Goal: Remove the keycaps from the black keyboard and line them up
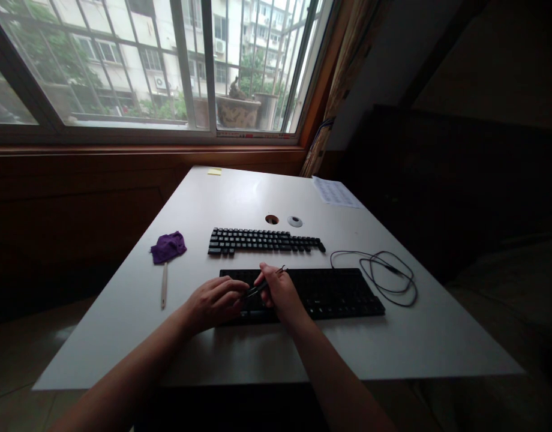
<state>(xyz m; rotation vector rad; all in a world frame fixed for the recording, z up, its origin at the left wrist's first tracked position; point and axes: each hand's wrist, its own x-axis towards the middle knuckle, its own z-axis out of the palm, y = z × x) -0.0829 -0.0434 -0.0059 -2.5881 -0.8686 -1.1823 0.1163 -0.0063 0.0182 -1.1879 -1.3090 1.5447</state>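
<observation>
A black keyboard (336, 294) lies in front of me, many of its keys bare of caps. My right hand (276, 288) is closed around a slim dark tool (258, 289) with thin wire ends sticking out by the thumb; it looks like a wire keycap puller. The tool's lower end points left over the keyboard. My left hand (217, 298) rests over the keyboard's left end, fingers bent together, tips at the tool's lower end. Whatever is under those fingertips is hidden. Behind the keyboard, loose black keycaps (253, 240) lie in rows in keyboard order.
A coiled black cable (413, 288) lies at the right. On the left are a purple cloth (168, 247) and a pale-handled brush or stick (164, 288). Farther back are a cable hole (272, 220), its round cover (294, 221), a printed sheet (336, 193) and a yellow note (214, 171).
</observation>
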